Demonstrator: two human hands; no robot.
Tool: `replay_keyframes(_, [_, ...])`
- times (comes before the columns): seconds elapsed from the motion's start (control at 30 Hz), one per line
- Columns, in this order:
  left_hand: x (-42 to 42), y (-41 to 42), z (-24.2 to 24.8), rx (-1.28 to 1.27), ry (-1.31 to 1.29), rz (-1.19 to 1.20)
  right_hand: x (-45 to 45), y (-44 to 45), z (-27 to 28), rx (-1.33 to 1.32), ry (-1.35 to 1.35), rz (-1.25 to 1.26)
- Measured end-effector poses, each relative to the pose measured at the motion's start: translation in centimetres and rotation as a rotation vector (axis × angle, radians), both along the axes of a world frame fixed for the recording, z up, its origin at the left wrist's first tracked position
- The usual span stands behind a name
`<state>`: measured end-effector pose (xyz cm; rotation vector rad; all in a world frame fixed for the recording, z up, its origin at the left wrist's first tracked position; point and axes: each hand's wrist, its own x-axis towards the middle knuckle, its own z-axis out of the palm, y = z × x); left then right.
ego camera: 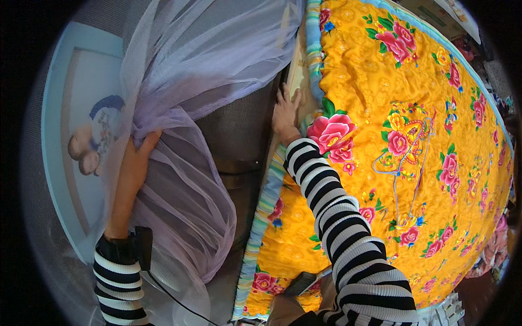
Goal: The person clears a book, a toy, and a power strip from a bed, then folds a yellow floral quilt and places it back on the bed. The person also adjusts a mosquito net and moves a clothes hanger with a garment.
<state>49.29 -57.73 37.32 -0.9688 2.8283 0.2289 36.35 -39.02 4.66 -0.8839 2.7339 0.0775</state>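
My left hand [136,163] grips a bunched gather of sheer lilac netting [179,183], whose folds spread above and below the fist. Part of the net also hangs over that forearm. My right hand [286,111] rests with its fingers apart on a pale edge [301,73] at the side of the bed. Next to it lies a yellow quilt [350,89] with pink flowers and a striped blue-green border. The right sleeve crosses this quilt and hides some of it.
Blue wire clothes hangers [401,163] lie on the quilt. A dark brush [301,284] is near my knees. Behind the net stands a light-blue framed picture [61,134]. A black device [143,248] with a cable sits at my left wrist. Piled fabric [493,248] borders the far right.
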Motion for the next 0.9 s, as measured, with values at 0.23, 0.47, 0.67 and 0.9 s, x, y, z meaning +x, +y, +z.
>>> replay_keyframes(0.23, [-2.5, 3.8, 1.4, -0.15, -0.228, 0.107, -0.7, 0.1, -1.1, 0.252, 0.07, 0.025])
replay_keyframes(0.47, [0.3, 1.4, 0.0, -0.932, -0.201, -0.167, -0.5, -1.1, 0.0, 0.268, 0.051, 0.055])
replay_keyframes(0.67, [-0.5, 1.3, 0.4, -0.392, -0.066, -0.129, -0.6, -0.6, -0.6, 0.196, 0.079, 0.057])
replay_keyframes(0.9, [-1.1, 1.7, 0.3, -0.024, -0.025, -0.001, -0.9, 0.6, -1.9, -0.021, 0.074, 0.047])
